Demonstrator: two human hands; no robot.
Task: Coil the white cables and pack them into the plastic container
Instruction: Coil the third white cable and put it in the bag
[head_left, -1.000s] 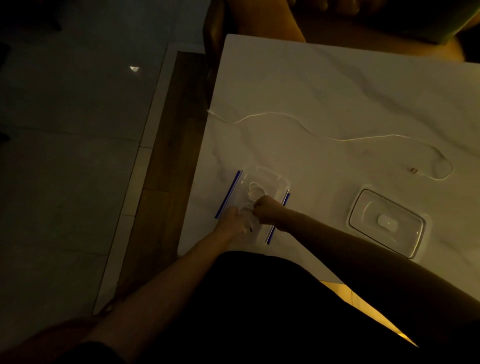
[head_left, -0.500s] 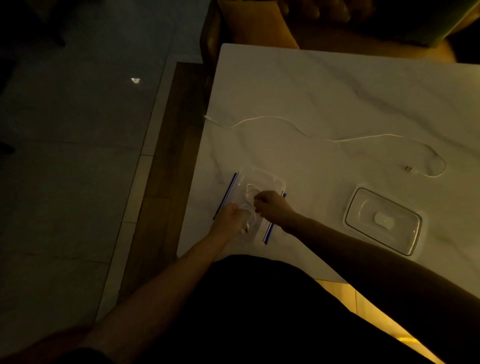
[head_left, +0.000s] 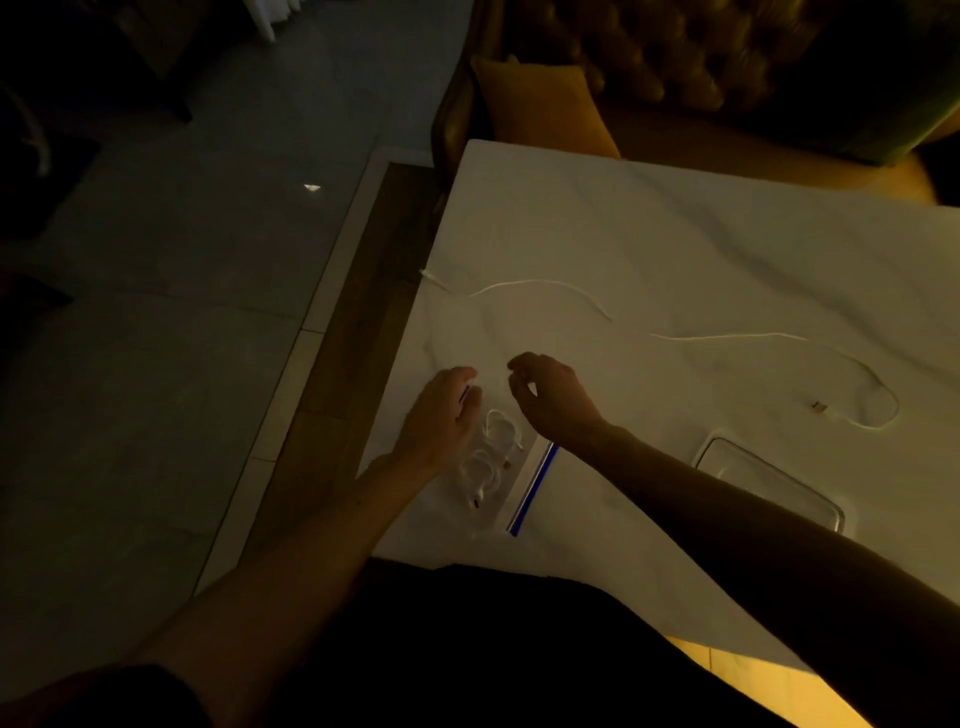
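Note:
A clear plastic container (head_left: 519, 480) with blue side clips sits near the table's front left corner. Coiled white cables (head_left: 491, 454) lie inside it. My left hand (head_left: 441, 415) hovers over the container's left side with relaxed fingers, holding nothing. My right hand (head_left: 545, 397) is raised above the container's far end, fingers loosely curled and empty. A long loose white cable (head_left: 540, 283) snakes across the table from the left edge to a loop and plug at the right.
The container's clear lid (head_left: 769, 483) lies on the white marble table (head_left: 675, 234) to the right. An upholstered chair with a yellow cushion (head_left: 540, 104) stands behind the table. The floor drops away left of the table edge.
Both hands have lifted out of the container and moved away from me, leaving the coiled cables inside. The view has also tilted, so the table appears lower in frame.

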